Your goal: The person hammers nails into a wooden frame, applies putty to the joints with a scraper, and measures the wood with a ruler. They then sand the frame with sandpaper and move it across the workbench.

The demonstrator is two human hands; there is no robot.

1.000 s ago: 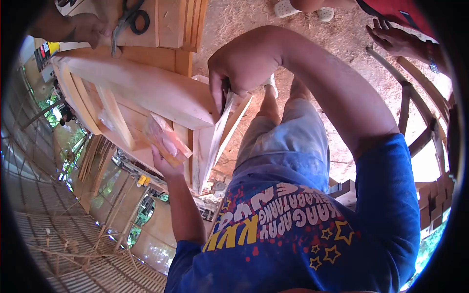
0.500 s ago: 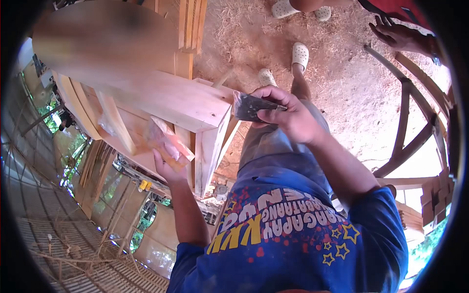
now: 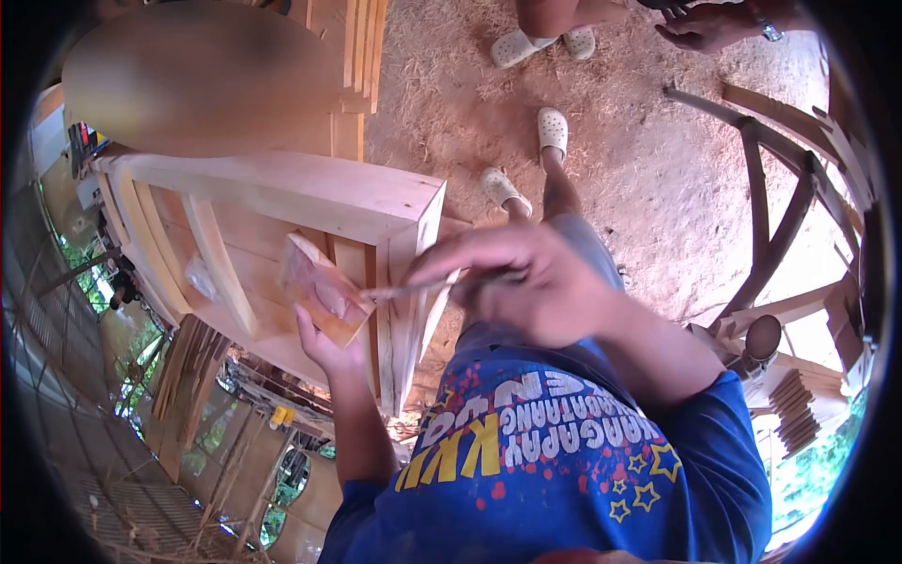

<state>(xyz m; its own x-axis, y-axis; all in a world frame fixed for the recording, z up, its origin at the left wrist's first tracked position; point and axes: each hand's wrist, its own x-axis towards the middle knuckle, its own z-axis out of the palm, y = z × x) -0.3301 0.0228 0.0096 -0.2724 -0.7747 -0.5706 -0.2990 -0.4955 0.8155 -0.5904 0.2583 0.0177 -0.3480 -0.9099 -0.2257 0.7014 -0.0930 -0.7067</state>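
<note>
Gripping a small wooden block (image 3: 318, 282) from below, the left hand (image 3: 324, 346) is closed around its lower edge and holds it tilted, just in front of the open side of a pale wooden frame (image 3: 282, 188). The block's upper face carries a pinkish smear.

The right hand (image 3: 531, 282) is blurred by motion. It is clenched on a scraper (image 3: 404, 288), whose thin blade points toward the block, with the tip touching the block's right edge. Both hands sit just beside the frame's near corner post, above the person's blue shirt (image 3: 564, 451).

Past the hands, the person's 2 feet in white clogs (image 3: 552, 132) stand on ground (image 3: 658, 169) strewn with sawdust. Further off are another person's feet in similar clogs (image 3: 512, 47) and, near the top right, that person's hand (image 3: 700, 33) with a wristwatch. A darker chair frame (image 3: 766, 216) stands on the right, well apart from the block, with a stack of thin wood pieces (image 3: 799, 414) below it.
</note>
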